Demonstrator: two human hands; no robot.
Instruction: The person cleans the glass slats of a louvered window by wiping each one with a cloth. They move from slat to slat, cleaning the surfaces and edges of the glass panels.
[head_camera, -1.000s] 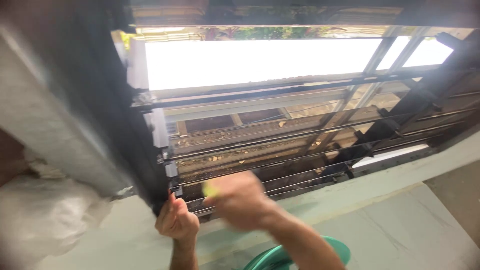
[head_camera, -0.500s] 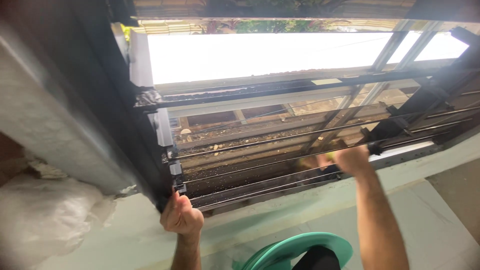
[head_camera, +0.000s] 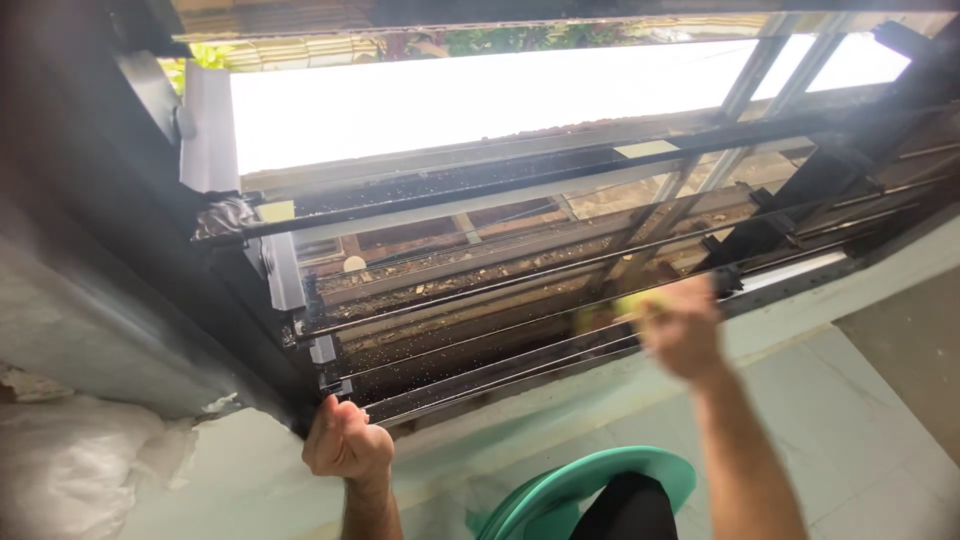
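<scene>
Head view: right hand (head_camera: 683, 330), clutching yellow sponge (head_camera: 632, 305), slid leftward; left hand (head_camera: 345, 443) still grips frame (head_camera: 262, 385).

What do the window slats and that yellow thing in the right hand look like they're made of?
Slats: likely clear glass, see-through with dark thin edges, speckled with dirt.
Small yellow-green pad in the right hand: perhaps sponge or cloth; too blurred to tell.
The left hand grips the dark, seemingly metal window frame.
</scene>
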